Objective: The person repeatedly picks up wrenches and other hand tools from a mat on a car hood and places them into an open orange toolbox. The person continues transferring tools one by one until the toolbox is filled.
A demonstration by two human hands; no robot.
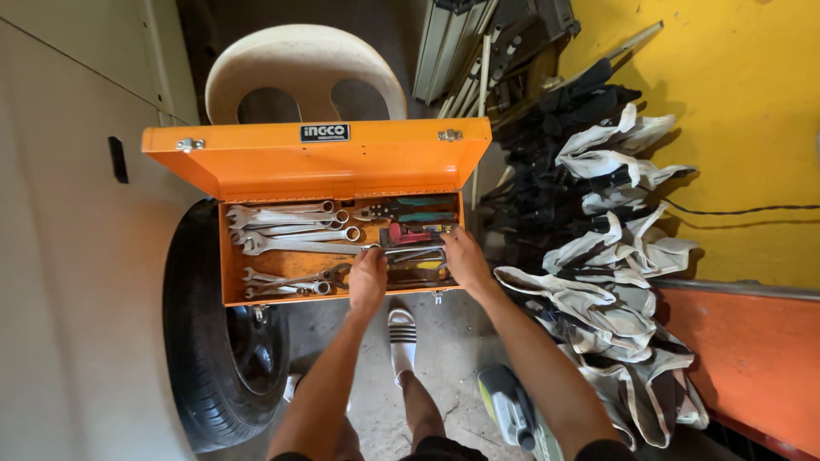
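An open orange toolbox sat with its lid raised toward a pale plastic chair; a black tyre stood against its left side and a heap of black and white work gloves lay to its right by the yellow wall. Combination spanners filled the box's left half, lying loose and overlapping. Pliers with green grips lay in the far right corner, above a red-handled tool.

The left hand rested at the near edge, centre, fingers curled down among the tools; what they gripped could not be told, the hand hiding it. The right hand was placed at the near right corner, fingers together and pressed onto long tools there, possibly clamped on one.

Judgement: sorting here would go best with one hand steadying the pile while the other lifted a single tool straight up, so overlapping spanners were not dragged.
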